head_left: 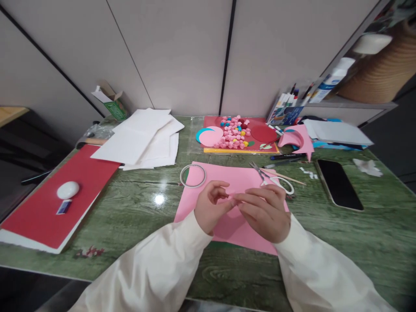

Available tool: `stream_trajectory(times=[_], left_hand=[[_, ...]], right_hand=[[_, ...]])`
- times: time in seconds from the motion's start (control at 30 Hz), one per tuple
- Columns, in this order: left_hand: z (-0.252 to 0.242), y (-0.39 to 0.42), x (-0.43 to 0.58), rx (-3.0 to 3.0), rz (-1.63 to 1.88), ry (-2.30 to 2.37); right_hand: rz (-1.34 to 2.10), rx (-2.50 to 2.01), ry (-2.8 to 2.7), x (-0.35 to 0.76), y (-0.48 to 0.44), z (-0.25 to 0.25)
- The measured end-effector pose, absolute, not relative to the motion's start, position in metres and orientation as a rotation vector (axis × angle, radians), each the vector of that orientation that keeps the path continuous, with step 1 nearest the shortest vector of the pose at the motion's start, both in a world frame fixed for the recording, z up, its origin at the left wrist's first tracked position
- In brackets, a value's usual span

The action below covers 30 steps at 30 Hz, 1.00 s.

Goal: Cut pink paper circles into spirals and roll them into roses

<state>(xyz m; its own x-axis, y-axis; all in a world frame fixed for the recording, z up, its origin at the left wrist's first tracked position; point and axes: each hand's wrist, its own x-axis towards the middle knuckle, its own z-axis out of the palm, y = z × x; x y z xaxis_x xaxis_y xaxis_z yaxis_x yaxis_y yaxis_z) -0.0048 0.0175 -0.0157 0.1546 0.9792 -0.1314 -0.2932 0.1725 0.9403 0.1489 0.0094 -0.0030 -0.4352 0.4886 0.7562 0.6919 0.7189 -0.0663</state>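
My left hand point(210, 209) and my right hand point(265, 211) meet over a pink paper sheet point(227, 180) on the green table point(136, 212). Both pinch a small pink paper piece point(232, 200) between their fingertips, just above the sheet. A roll of clear tape point(193, 175) lies at the sheet's upper left corner. White-handled scissors point(274, 180) rest on the sheet's upper right corner, close behind my right hand. A thin wooden stick point(287, 177) lies beside the scissors.
A red tray point(240, 136) with several small pink paper flowers and paper circles stands behind. White sheets point(143, 138) lie back left, a red board point(52, 203) with a white lump point(68, 190) left, a black phone point(338, 184) right. Pens and a pink scrap point(297, 141) lie back right.
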Motion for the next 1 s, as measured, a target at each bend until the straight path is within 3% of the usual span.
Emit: stream_trajectory(times=[1.0], left_hand=[[-0.0131,0.0137,-0.0043,1.02,1.21,1.003]], right_hand=[[-0.302,-0.992,-2.1,0.1456,0.0088,-0.0048]])
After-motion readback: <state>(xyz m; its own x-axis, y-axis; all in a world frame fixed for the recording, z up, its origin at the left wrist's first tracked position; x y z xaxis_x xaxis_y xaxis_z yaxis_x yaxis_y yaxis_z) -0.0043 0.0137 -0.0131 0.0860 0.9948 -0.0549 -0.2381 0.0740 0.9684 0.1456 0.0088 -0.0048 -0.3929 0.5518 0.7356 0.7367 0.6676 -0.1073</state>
